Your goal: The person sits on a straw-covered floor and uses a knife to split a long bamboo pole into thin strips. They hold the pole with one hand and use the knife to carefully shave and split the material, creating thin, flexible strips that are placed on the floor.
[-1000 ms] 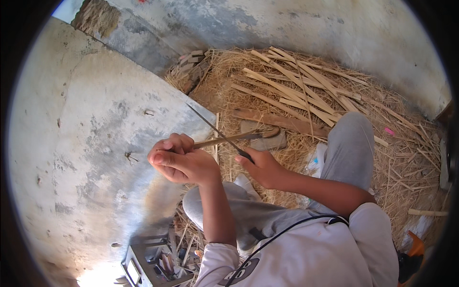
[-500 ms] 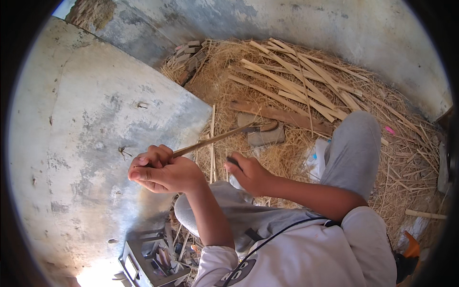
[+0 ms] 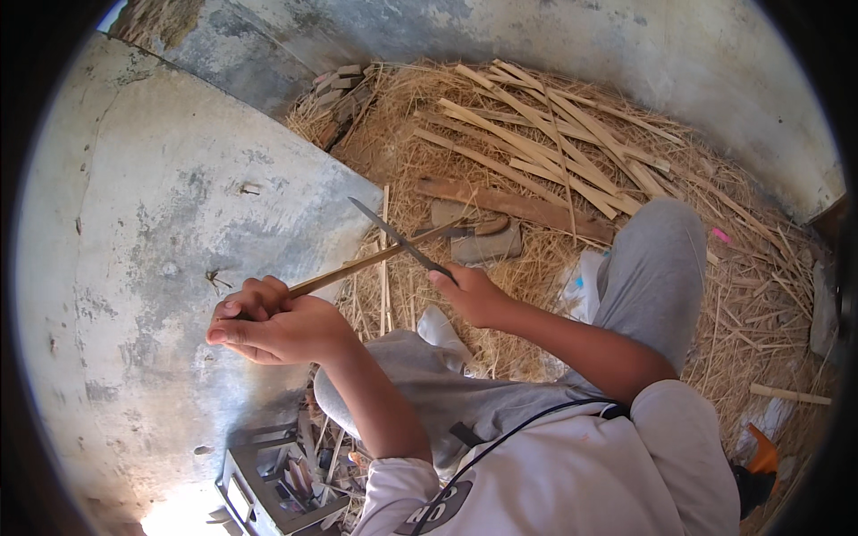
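My left hand (image 3: 299,327) is closed around one end of a narrow bamboo strip (image 3: 343,271), which slants away to the right. In my right hand (image 3: 477,297) is a knife (image 3: 391,233), its dark, straight blade pointing up and to the left. The blade crosses the strip near the strip's far end; whether the two touch, I cannot tell. Beyond the hands, a curved wooden-handled tool (image 3: 490,226) lies on a grey block (image 3: 488,247).
Loose straw-like shavings cover the floor around a pile of pale split strips (image 3: 545,147). A brown plank (image 3: 509,204) lies before the pile. A weathered wall (image 3: 152,232) rises close on the left. An open box of odds and ends (image 3: 256,472) sits at lower left.
The knife blade, not visible before, now shows across the strip. My right hand has moved a little away from me, and my left hand slightly left with the strip.
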`<state>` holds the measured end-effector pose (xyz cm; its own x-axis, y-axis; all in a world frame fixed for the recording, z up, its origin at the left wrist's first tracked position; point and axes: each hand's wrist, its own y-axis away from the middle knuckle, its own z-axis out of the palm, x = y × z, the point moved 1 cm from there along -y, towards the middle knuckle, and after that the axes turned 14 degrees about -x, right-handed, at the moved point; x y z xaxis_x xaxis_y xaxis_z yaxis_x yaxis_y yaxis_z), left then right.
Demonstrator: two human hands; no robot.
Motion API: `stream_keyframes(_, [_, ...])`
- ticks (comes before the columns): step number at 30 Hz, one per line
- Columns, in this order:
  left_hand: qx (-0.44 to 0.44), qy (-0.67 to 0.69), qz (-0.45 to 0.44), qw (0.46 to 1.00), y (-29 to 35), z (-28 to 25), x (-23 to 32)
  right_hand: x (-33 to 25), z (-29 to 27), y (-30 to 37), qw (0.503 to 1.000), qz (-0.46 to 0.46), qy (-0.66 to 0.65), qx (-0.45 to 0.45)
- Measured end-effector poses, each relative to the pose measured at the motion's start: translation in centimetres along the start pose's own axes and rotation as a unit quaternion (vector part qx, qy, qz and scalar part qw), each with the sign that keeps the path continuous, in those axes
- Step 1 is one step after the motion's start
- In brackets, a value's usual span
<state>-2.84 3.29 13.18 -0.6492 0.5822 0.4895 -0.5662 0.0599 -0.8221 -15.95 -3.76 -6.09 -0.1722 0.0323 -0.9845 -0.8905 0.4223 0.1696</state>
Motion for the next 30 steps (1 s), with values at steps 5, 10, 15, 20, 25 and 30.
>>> stream_keyframes(5, [0.002, 0.008, 0.001, 1.0, -0.1, -0.8, -0.4, -3.5, 1.6, 2.4, 0.988, -0.101, 0.108, -0.036])
stream_keyframes(10, [0.005, 0.003, -0.008, 1.0, 0.1, -0.6, -0.2, 0.0, -0.3, -0.4, 0.995, 0.03, 0.092, -0.003])
stream_keyframes(15, [-0.018, 0.043, -0.003, 0.999, 0.8, 1.5, 0.0, 5.3, 1.9, -2.5, 0.99, -0.054, 0.089, 0.096])
stream_keyframes(20, [-0.057, 0.078, 0.009, 0.995, 1.0, 0.8, 0.0, 9.4, -0.5, -3.2, 0.993, 0.047, 0.051, 0.099])
stream_keyframes(25, [-0.036, 0.036, -0.006, 0.999, 1.4, 1.6, 0.5, 2.4, 1.7, -0.6, 0.987, -0.114, 0.111, 0.031])
stream_keyframes(30, [-0.037, 0.068, -0.036, 0.996, 0.2, 1.1, 0.3, 10.6, -1.5, -5.4, 0.994, 0.066, 0.047, 0.074])
